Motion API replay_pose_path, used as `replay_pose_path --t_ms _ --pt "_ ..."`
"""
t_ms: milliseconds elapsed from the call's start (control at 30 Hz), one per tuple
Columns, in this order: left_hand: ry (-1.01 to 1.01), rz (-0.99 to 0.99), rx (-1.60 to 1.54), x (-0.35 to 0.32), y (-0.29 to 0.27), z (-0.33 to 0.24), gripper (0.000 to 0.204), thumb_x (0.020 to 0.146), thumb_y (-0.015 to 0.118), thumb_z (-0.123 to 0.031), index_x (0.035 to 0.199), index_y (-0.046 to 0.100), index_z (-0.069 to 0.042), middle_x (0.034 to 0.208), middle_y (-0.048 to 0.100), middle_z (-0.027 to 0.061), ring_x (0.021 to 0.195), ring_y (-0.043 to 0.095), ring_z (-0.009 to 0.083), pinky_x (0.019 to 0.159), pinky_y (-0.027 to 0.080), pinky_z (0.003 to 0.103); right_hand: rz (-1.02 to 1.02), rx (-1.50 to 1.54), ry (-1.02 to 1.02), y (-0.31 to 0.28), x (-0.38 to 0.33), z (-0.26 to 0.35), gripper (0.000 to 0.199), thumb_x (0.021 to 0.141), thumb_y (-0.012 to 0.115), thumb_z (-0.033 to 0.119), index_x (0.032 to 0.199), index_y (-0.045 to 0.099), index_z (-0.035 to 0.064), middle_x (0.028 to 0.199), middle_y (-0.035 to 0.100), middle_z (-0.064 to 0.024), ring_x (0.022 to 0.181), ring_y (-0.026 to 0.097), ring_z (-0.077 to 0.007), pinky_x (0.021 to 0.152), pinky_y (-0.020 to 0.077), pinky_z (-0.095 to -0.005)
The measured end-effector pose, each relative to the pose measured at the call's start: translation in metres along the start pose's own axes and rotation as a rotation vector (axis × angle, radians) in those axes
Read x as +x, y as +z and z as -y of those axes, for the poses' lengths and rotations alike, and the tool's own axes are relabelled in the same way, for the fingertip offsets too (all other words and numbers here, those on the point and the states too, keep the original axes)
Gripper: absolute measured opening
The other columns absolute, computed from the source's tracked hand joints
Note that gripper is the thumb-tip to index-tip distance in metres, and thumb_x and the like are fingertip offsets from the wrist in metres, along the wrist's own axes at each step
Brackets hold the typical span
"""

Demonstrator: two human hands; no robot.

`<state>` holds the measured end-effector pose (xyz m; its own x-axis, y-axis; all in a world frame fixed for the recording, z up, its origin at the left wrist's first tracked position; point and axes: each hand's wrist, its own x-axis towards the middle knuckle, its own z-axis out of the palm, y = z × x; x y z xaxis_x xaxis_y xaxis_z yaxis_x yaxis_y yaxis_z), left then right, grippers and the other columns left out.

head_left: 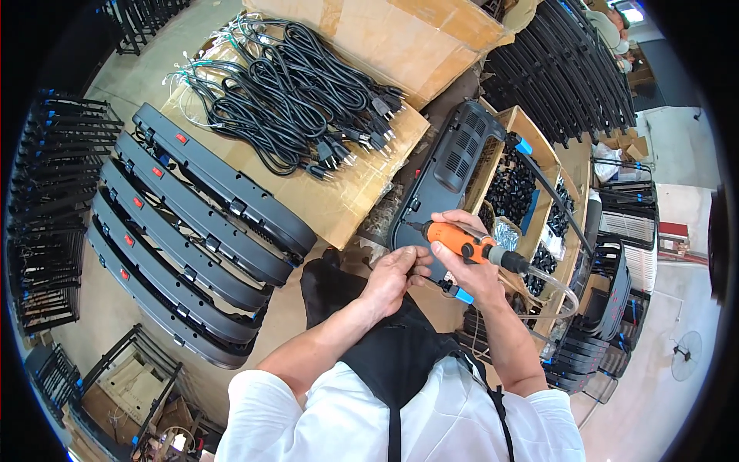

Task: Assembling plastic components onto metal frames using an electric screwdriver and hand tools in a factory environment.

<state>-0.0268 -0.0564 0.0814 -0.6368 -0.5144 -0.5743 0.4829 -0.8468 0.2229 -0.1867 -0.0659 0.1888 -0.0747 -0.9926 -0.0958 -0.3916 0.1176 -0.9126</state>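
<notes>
1. Orange screwdriver [462,241] sits wrapped in the right hand [469,266], tip against the black panel [439,181].
2. Left hand [392,279] fingers pinch at the bit; probably best to keep it square, steady.

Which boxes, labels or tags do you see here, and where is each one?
Big carton: top centre, brown, behind the cables.
Flat cardboard: under the cables, brown.
Wooden tray: right of the black panel, divided, holding small black parts.
Red tags: small rectangles on the stacked black panels, left.
</notes>
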Motion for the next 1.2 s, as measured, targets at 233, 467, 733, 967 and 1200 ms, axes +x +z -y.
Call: replay_pose_path --t_ms 233,467,733,967,1200 --pt "0.027 0.029 0.144 -0.008 -0.013 -0.007 0.028 0.115 0.053 -0.030 0.121 0.069 -0.008 0.094 0.070 -0.0003 0.076 0.061 0.0101 0.068 0.049 0.026 0.061 0.016 0.052 0.010 0.015 -0.003 0.032 0.091 0.079 0.001 0.119 0.065 0.0040 0.132 0.070 -0.0156 0.119 0.068 -0.0229 0.106 0.0547 -0.0391" --pt "-0.028 -0.053 0.011 -0.015 -0.019 -0.020 0.029 0.114 0.055 -0.027 0.123 0.070 -0.004 0.100 0.075 0.0023 0.077 0.063 0.0096 0.069 0.052 0.026 0.079 -0.008 0.054 0.012 0.018 -0.006 0.034 0.090 0.080 0.000 0.120 0.065 0.0042 0.133 0.069 -0.0159 0.120 0.066 -0.0214 0.106 0.0535 -0.0379" --pt "-0.033 -0.091 -0.099 0.000 -0.023 -0.021 0.029 0.111 0.062 -0.032 0.116 0.072 -0.006 0.093 0.074 0.0007 0.071 0.065 0.0097 0.064 0.053 0.024 0.010 -0.020 0.086 0.005 0.016 0.013 0.042 0.089 0.079 0.000 0.127 0.062 0.0029 0.133 0.070 -0.0144 0.122 0.067 -0.0208 0.107 0.0535 -0.0383" --pt "-0.049 -0.017 -0.289 0.050 0.037 -0.040 0.028 0.111 0.060 -0.031 0.119 0.070 -0.005 0.088 0.068 -0.0003 0.076 0.064 0.0128 0.068 0.053 0.027 -0.029 0.092 -0.043 -0.062 0.006 0.032 0.049 0.087 0.079 0.001 0.131 0.058 0.0034 0.133 0.070 -0.0161 0.127 0.066 -0.0252 0.111 0.0522 -0.0412" --pt "-0.197 0.146 -0.255 0.123 0.110 -0.028 0.030 0.111 0.060 -0.030 0.126 0.067 -0.005 0.090 0.065 -0.0010 0.078 0.062 0.0139 0.070 0.053 0.028 -0.161 0.161 -0.041 -0.158 0.021 0.004 0.051 0.085 0.080 0.006 0.130 0.057 0.0041 0.129 0.070 -0.0203 0.122 0.068 -0.0286 0.108 0.0537 -0.0458"
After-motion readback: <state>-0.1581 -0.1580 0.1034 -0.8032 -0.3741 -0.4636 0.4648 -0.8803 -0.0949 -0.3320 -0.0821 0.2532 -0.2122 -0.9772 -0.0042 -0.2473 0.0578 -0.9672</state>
